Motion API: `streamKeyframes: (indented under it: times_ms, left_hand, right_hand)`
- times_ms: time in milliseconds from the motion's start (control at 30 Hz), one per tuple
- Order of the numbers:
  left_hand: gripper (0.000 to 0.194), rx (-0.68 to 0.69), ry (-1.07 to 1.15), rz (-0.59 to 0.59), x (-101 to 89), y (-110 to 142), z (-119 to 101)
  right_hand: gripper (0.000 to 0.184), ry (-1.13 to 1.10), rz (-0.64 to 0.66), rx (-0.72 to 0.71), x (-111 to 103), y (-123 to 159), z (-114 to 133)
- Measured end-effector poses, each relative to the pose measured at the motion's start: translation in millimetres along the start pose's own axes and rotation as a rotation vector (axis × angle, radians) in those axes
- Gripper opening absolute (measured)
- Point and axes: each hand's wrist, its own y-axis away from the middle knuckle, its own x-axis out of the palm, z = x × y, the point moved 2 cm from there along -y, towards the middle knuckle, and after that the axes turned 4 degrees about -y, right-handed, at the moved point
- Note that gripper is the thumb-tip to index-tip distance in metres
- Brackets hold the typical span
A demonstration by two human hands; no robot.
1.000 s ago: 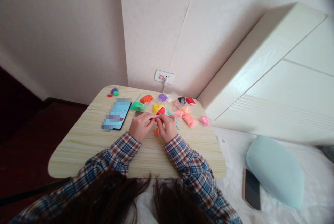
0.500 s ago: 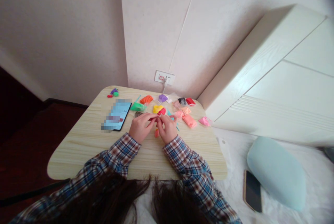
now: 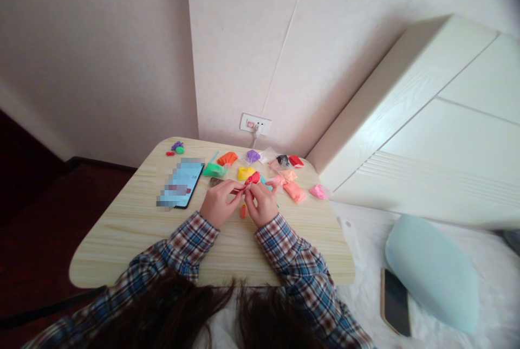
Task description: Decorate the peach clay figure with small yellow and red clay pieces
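Over the middle of the table, my left hand (image 3: 221,201) and my right hand (image 3: 262,204) meet with fingertips pinched together. Between them is a small plastic bag of red clay (image 3: 252,178), gripped at its near end by both hands; my fingers partly cover it. Just below my fingertips lies a small orange-red clay piece (image 3: 243,211). Beyond my hands sit bags of yellow clay (image 3: 245,173), green clay (image 3: 214,169) and orange clay (image 3: 227,159). A blue strip-like tool (image 3: 264,181) is partly hidden behind my right hand.
Left on the table (image 3: 122,240) lies a phone with a lit screen (image 3: 183,181). Small purple, green and red clay shapes (image 3: 177,148) stand at the far left corner. Several more clay bags, one salmon (image 3: 294,192), spread right. A dark phone (image 3: 395,301) and blue cushion (image 3: 430,270) are beside the table.
More of the red clay bag shows above my fingertips now, and my fingers have shifted slightly on it. The whole view has tilted a little.
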Motion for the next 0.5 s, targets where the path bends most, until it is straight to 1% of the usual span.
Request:
streamKeyframes:
  times_ms: [233,400,500]
  left_hand:
    - [0.013,0.019,-0.045,-0.023,0.2,1.5,3.8]
    - [0.014,0.054,-0.061,-0.004,2.0,3.7,5.0]
    - [0.015,0.063,-0.068,-0.004,1.0,3.1,4.4]
  right_hand:
    - [0.02,-0.034,0.032,0.063,-1.8,-3.9,3.1]
    - [0.03,-0.044,0.035,0.117,0.0,-5.2,1.2]
    - [0.029,-0.058,0.056,0.112,0.7,-5.6,0.9]
